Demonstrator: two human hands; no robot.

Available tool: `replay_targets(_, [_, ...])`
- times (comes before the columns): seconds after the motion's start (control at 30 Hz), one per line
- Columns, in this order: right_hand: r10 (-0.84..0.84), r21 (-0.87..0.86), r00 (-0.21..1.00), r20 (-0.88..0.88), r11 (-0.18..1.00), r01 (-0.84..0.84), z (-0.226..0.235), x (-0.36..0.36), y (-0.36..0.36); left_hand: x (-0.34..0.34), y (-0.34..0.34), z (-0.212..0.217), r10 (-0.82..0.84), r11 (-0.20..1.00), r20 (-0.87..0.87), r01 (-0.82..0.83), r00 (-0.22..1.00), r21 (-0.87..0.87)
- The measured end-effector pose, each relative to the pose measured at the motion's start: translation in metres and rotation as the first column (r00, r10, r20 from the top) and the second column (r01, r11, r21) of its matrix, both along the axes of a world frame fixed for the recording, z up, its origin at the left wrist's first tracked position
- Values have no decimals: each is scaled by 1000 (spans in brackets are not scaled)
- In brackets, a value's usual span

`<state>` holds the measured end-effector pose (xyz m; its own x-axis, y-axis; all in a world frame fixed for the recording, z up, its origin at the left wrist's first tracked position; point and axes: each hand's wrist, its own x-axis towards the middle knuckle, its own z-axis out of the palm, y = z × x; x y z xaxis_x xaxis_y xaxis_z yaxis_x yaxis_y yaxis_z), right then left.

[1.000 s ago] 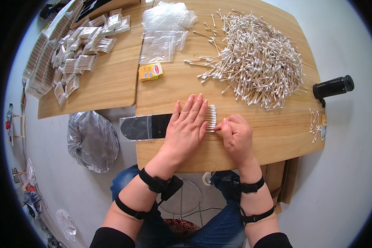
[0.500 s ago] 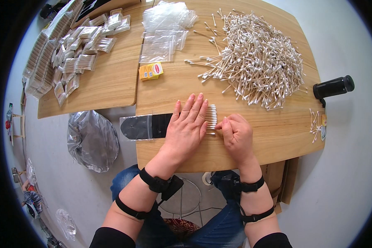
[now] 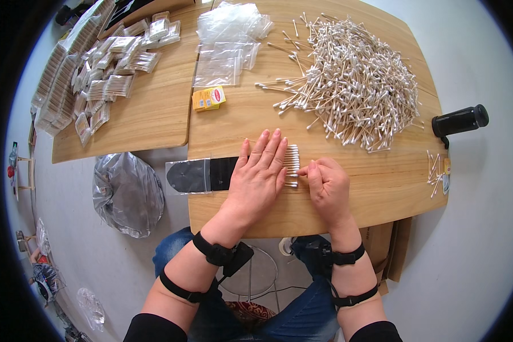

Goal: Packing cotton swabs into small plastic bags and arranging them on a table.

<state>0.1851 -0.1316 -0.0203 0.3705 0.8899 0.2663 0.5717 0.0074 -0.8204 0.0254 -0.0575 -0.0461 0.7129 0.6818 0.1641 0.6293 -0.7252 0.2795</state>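
Note:
My left hand lies flat, fingers stretched and close together, over a row of cotton swabs. Their white tips stick out to the right of it in a line. From under the same hand a black flat strip in a clear zip bag reaches left past the table edge; where strip and swabs meet is hidden. Close to the near tips is my right hand, its fingers curled into a fist, index fingertip pointing at the row. Nothing shows in its grasp, and contact with the tips is hard to tell.
A big heap of loose swabs covers the far right. Clear zip bags and small yellow cards lie far left of it. Packed swab bags fill the left table. A black cylinder stands at the right edge.
Both hands stay almost in place; the right one shifts very slightly right. At the row's near end, beside the right index finger, another swab tip shows.

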Motion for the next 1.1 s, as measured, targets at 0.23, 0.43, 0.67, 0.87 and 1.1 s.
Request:
replay_targets(0.23, [28, 4, 993, 111, 1000, -29, -2, 2, 1, 0, 0, 1, -2, 1000, 6, 2, 1000, -4])
replay_targets(0.43, [-16, -17, 1000, 9, 1000, 16, -2, 1, 1, 0, 0, 1, -3, 1000, 16, 3, 1000, -9])
replay_targets(0.67, [-24, -28, 996, 90, 999, 27, -3, 0, 4, 0, 1, -4, 1, 1000, 20, -2, 1000, 24])
replay_targets(0.87, [-46, -37, 997, 57, 998, 48, -4, 1, 4, 1, 1, -3, 3, 999, 29, -5, 1000, 42])
replay_targets(1.1, [-53, -35, 996, 73, 998, 56, -3, -1, 7, 0, 1, -3, -3, 1000, 27, 2, 1000, 24])
